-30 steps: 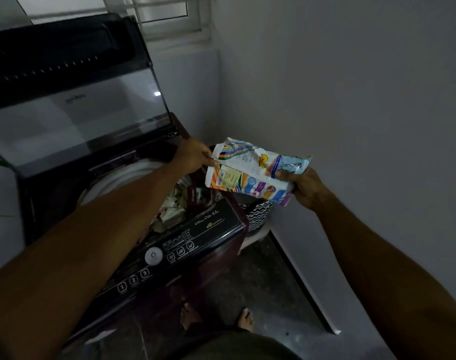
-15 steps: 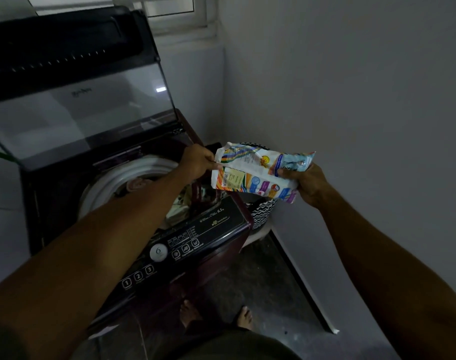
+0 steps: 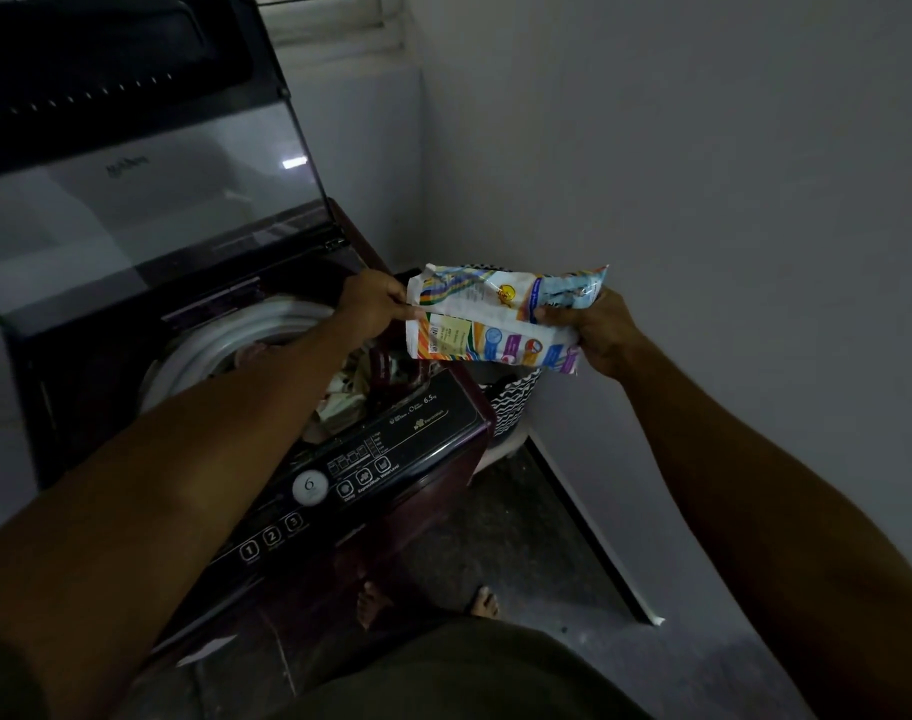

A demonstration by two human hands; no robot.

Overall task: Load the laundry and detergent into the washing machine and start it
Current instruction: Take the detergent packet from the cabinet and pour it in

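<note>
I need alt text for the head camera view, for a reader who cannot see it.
Two bare hands hold a colourful detergent packet beside an open top-loading washing machine: the left hand pinches its left edge, the right hand grips its right end. Laundry lies in the drum, the lid stands raised, and a patterned basket sits by the wall.

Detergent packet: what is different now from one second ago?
Almost nothing moved. The detergent packet stays level beside the washing machine, unopened as far as one can see. The left hand still pinches its left end and the right hand still grips its right end. The lid remains up.
</note>
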